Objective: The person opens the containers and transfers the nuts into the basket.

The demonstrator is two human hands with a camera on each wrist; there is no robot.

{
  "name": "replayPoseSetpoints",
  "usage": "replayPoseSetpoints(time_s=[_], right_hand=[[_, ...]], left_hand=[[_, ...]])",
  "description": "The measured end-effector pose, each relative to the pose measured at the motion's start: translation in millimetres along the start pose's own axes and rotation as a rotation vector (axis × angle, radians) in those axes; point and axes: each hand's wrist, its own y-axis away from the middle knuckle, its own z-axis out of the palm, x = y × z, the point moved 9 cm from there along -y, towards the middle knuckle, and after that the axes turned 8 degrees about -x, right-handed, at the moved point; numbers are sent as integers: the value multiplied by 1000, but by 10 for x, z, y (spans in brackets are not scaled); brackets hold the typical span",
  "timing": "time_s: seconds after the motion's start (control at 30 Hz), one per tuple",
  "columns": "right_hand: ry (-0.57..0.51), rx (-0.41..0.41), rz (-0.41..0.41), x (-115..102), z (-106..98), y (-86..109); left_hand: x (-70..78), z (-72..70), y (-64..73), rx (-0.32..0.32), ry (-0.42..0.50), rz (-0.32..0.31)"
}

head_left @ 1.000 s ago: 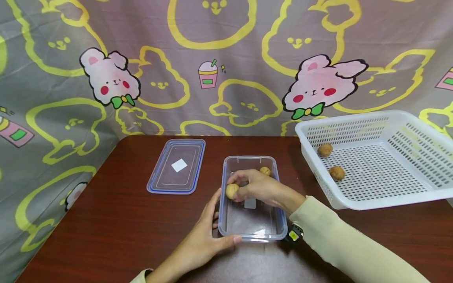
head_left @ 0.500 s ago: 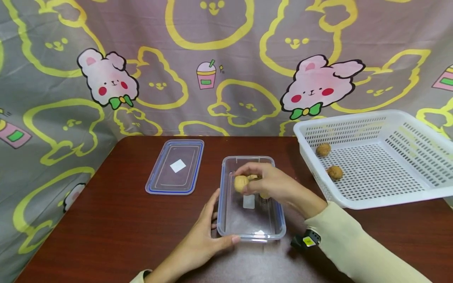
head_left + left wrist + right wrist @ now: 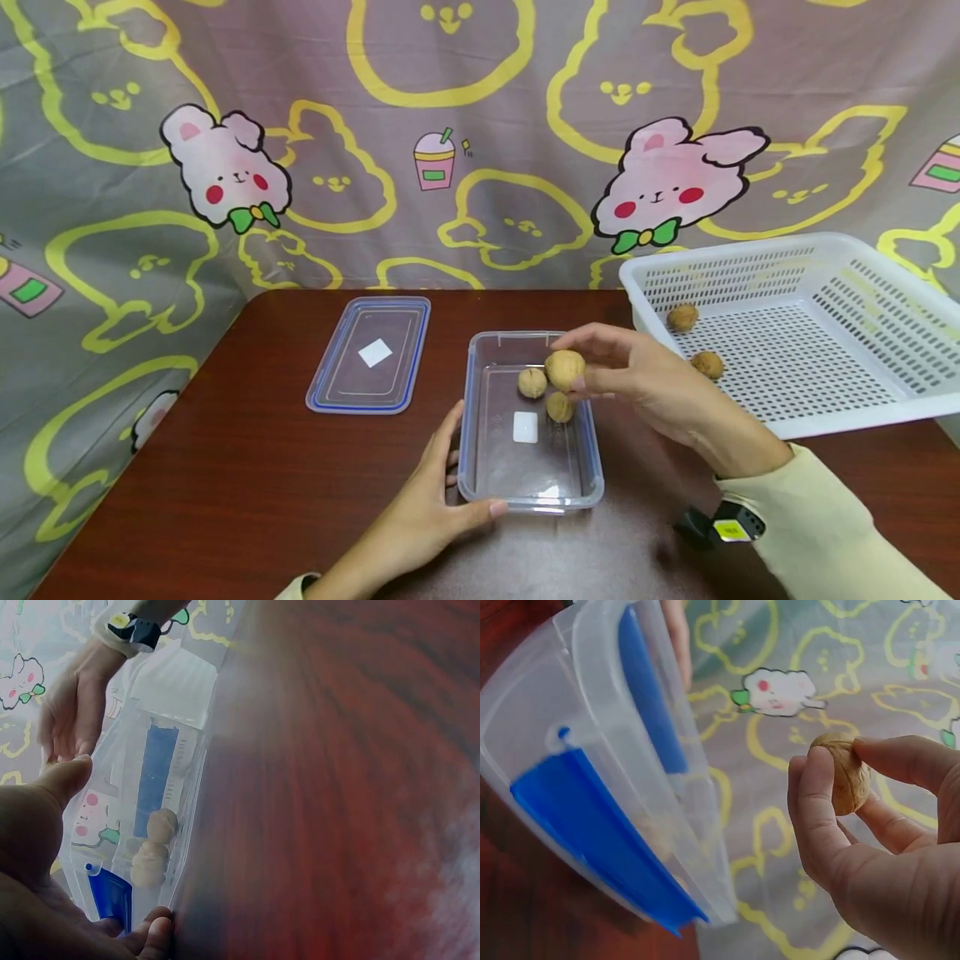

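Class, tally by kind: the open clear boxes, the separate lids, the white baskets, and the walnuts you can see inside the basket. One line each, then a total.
Clear box: 1
Separate lid: 1
White basket: 1
Walnuts visible in the basket: 2
Total: 5

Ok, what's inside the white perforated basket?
Two walnuts lie along the left side of the white perforated basket. The right hand covers its near left corner, so anything behind there can't be seen.

The head view is clear, with a small white glare on the box (image 3: 540, 503) beside the left hand (image 3: 433, 510). The left wrist view is hazy, the table (image 3: 330, 787) blurred.
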Motion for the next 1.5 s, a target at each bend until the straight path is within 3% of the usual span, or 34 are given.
replayPoseSetpoints(time_s=[0.17, 0.5, 0.7, 0.83, 0.93, 1.03, 1.13, 1.4, 1.5], right_hand=[[-20, 61, -16, -22, -298, 242], [-53, 158, -26, 201, -1103, 656], [-83, 212, 9, 366, -1510, 788], [14, 256, 91, 484, -1745, 836], [23, 263, 124, 560, -1855, 849], [-97, 255, 87, 606, -1902, 853], [-137, 260, 92, 652, -1945, 863], [210, 262, 270, 730, -2021, 853], [246, 233, 319, 758, -2018, 843]], left_hand=[[-5, 5, 1, -3, 6, 1], [-12, 4, 7, 3, -5, 0], [-18, -3, 17, 1, -4, -3], [-29, -5, 22, 0, -9, -7], [-27, -5, 25, 1, -4, -6], [-27, -3, 27, -4, -5, -7], [-31, -2, 25, -5, -14, -11], [-33, -5, 16, -1, -45, -7], [-26, -5, 13, 0, -51, -7]])
